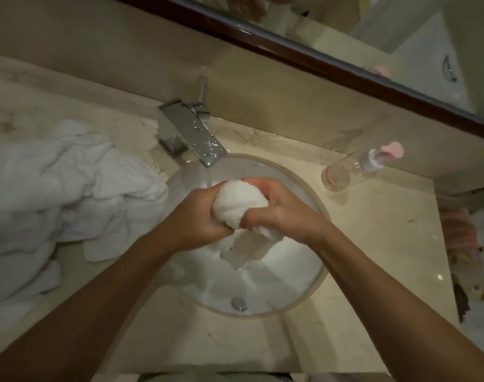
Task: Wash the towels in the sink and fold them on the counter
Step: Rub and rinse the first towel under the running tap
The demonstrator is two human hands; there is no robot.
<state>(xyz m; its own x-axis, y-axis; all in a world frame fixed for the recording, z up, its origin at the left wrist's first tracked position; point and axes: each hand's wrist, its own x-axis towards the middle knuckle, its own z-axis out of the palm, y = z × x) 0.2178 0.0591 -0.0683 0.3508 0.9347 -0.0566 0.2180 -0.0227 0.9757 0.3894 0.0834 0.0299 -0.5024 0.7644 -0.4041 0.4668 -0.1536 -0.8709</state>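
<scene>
Both hands — left hand point(201, 213), right hand point(279, 208) — clench one wet white towel point(239, 208) over the sink point(316, 274); the towel heap point(67, 177) on the counter point(373, 238) lies unfolded — washing underway, folding left.
</scene>
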